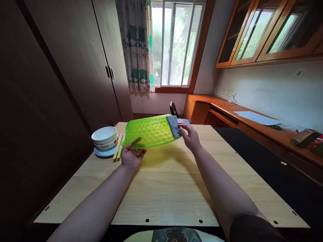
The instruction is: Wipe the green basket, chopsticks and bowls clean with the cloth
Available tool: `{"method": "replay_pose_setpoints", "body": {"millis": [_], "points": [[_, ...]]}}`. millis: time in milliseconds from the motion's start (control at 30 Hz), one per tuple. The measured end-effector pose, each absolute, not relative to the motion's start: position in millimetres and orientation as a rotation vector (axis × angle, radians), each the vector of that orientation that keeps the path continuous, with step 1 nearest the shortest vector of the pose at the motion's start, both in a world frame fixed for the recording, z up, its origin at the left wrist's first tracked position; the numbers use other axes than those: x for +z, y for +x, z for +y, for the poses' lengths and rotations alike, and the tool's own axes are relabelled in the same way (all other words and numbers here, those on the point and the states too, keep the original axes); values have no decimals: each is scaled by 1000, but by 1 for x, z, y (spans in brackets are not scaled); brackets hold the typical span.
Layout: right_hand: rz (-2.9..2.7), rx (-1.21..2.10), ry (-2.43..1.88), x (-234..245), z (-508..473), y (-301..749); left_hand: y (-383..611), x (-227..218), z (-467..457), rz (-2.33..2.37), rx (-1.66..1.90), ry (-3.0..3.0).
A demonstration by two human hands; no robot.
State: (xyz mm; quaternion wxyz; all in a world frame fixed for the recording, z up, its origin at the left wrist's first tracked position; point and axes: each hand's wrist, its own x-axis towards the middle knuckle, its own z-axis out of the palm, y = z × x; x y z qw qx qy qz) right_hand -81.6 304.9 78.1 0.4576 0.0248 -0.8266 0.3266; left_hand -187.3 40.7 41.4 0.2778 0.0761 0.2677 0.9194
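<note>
Minding the far left of the table (161,191) comes first: the stacked bowls (104,135) sit on a plate (104,153) there, with chopsticks (117,147) just beside them, so a swing of the raised left end could knock them. Next, your left hand (131,158) grips the tray (148,132) at its near left corner, thumb on the near edge and the other fingers underneath, one showing dark through the plastic. With that end alone held, the tray would probably twist under pressure, so brace it from below and press only lightly. At the right end, the fingers of your right hand (191,138) pinch the cloth (173,126) against the surface. This looks like wiping; spreading the cloth flat under your fingertips and drawing it in overlapping strokes should reach into the dimples and along the rim better than a pinched corner.

As for looks, the tray is held above the table between your hands, tilted. From its left end rightward it is bright lime green, see-through and glossy, with rounded dimples all over and small highlights toward the far side. Its right end is partly hidden by the grey, textured cloth.
</note>
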Motion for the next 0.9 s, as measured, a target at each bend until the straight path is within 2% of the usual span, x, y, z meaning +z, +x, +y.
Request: {"method": "replay_pose_setpoints", "body": {"millis": [233,467,900], "points": [[-1960,733,215,55,324,-78,-188,48,43,742,2550,47],[-2015,475,172,45,335,-74,-191,49,44,764,2563,-32],[-1999,461,280,71,301,-74,-174,41,48,782,2345,627]]}}
